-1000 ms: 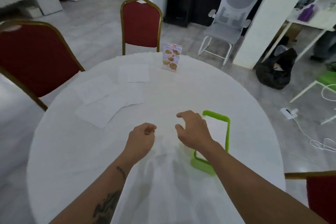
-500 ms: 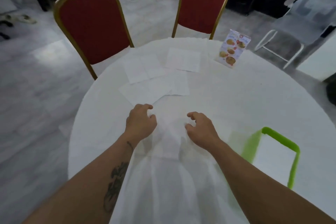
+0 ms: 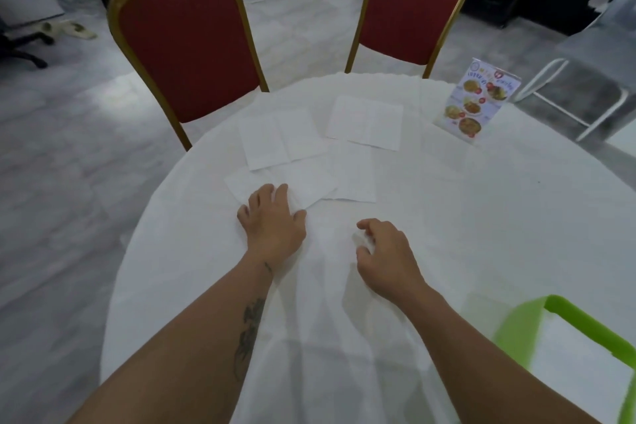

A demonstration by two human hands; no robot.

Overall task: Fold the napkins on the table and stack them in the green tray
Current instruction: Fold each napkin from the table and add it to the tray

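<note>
While the round tabletop (image 3: 499, 217) carries four unfolded white napkins toward twelve o'clock, the task stands largely undone. The green tray (image 3: 585, 323) sits at four o'clock near the frame edge; something white shows inside it, but whether that is a folded napkin cannot be told. The napkins lie flat and overlapping: far right napkin (image 3: 364, 122) at twelve, far left napkin (image 3: 278, 139) at eleven, middle napkin (image 3: 354, 172) just below them, and nearest napkin (image 3: 309, 186) at eleven, partly under the others. None of these shows a fresh fold. Judged remaining: fold each and stack all in the tray.

The left hand (image 3: 272, 220) lies palm down, grip spread, fingertips touching the nearest napkin's near edge. The right hand (image 3: 385, 251) hovers at centre, grip loosely curled, thumb and fingers apart, holding nothing visible.
</note>
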